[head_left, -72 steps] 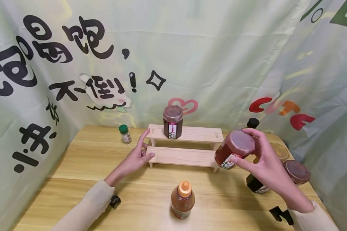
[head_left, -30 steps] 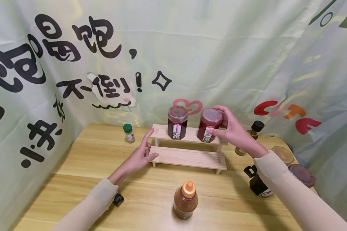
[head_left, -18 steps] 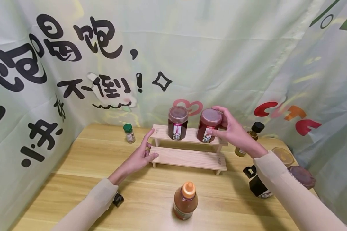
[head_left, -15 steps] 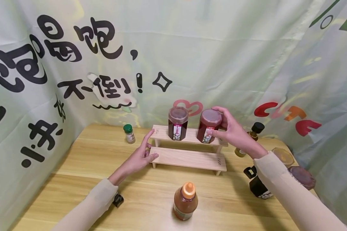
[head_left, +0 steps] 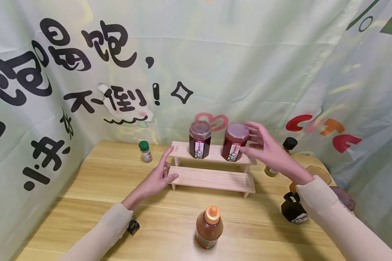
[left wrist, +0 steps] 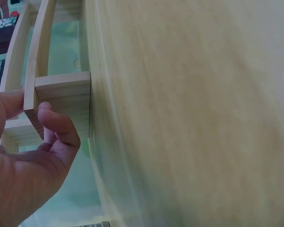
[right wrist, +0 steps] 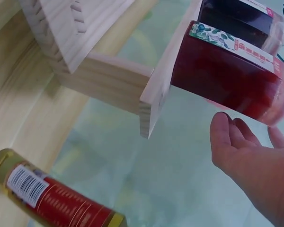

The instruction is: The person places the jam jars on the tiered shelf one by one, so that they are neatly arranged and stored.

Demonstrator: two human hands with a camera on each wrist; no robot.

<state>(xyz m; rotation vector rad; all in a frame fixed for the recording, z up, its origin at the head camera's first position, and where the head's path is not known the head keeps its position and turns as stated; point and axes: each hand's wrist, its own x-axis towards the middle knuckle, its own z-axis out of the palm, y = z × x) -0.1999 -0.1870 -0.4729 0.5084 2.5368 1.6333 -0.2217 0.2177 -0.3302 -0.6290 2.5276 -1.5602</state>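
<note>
Two dark red, faceted jam jars stand upright on the top step of a two-tier wooden rack (head_left: 212, 177). The left jar (head_left: 200, 140) is darker; the right jar (head_left: 234, 142) has a red and white label. Beside the right jar is my right hand (head_left: 269, 150), fingers spread and not wrapped round it. The right wrist view shows a gap between the fingers (right wrist: 227, 130) and this jar. My left hand (head_left: 155, 177) pinches the left end of the rack's lower step, thumb on top and fingers curled beneath, as the left wrist view shows (left wrist: 42, 156).
An orange-capped sauce bottle (head_left: 209, 228) stands at the front of the wooden table (head_left: 170, 232). A green-capped spice shaker (head_left: 145, 152) is left of the rack. On the right are a black-capped bottle (head_left: 290, 143), a black jar (head_left: 294, 208) and other jars partly behind the right arm.
My right hand has brought the redder jar from the right onto the top step, let go of it and drawn slightly away. The left hand keeps its hold on the rack.
</note>
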